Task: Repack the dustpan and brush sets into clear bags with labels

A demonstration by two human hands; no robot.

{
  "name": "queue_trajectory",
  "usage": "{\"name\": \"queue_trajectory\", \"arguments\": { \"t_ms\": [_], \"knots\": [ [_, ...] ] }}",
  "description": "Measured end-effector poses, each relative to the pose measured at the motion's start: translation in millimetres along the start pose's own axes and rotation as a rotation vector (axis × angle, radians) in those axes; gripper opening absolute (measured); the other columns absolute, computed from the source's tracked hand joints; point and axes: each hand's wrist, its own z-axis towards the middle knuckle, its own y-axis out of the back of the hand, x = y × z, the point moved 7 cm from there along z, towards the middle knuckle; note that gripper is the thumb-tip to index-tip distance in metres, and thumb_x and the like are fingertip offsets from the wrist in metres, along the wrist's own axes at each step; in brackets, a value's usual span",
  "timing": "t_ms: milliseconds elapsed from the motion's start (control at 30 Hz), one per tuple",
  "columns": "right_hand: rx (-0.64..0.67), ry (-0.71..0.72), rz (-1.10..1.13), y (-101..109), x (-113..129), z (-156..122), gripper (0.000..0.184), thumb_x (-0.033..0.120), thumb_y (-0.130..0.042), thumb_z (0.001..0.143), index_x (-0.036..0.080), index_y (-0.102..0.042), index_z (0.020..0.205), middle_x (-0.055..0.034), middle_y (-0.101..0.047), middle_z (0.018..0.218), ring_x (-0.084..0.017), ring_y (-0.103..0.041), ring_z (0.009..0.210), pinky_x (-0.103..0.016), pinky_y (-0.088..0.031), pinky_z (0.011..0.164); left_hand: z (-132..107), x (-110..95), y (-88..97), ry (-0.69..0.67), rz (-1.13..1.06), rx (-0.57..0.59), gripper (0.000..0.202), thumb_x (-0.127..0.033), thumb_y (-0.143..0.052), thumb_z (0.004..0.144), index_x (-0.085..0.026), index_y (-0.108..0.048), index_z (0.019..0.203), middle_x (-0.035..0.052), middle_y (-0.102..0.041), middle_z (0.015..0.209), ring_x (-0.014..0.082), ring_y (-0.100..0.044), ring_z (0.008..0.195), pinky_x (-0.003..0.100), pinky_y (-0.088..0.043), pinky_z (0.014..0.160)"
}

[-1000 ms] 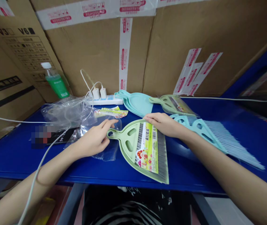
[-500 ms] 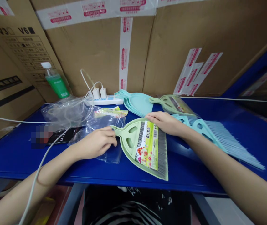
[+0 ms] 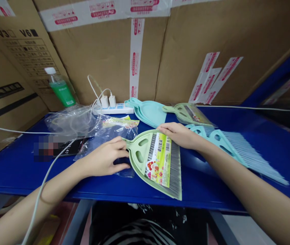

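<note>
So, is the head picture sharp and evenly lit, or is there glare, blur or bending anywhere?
Head view: the green dustpan set is sharp; the light is even, with only soft shadows; pale glare lies on the clear plastic bags; a pixelated patch sits at left; wide-lens distortion makes the cardboard boxes lean.

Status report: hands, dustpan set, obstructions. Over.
Left hand: fingers at handle of green dustpan set, over clear plastic bag; grip unclear. Right hand: flat on its far edge. Blue brushes close alongside.
</note>
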Motion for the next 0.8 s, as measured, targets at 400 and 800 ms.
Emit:
{"name": "queue_trajectory", "arguments": {
  "t_ms": [400,800],
  "knots": [
    [0.020,-0.047,0.027,-4.0,2.9,0.6,0.030,0.034,-0.031,0.088,0.023,-0.046,0.065,-0.0039,-0.057,0.071,-0.019,-0.051,0.067,-0.031,-0.038,0.064,0.4,2.4,10.2,0.156,-0.118,-0.124,0.015,-0.007,-0.040,0.080,-0.022,-0.039,0.084,0.0011,-0.048,0.086,0.0133,-0.048,0.073,0.027,-0.044,0.065],
    [-0.016,-0.067,-0.033,0.0,-0.8,1.2,0.029,0.031,-0.032,0.087,0.022,-0.049,0.066,-0.0043,-0.060,0.072,-0.019,-0.054,0.068,-0.030,-0.038,0.063,-6.3,24.5,27.2,0.377,0.194,-0.259,0.010,-0.023,-0.039,0.091,-0.019,-0.049,0.092,0.0062,-0.059,0.094,0.0160,-0.060,0.075,0.028,-0.049,0.065]
  ]
}}
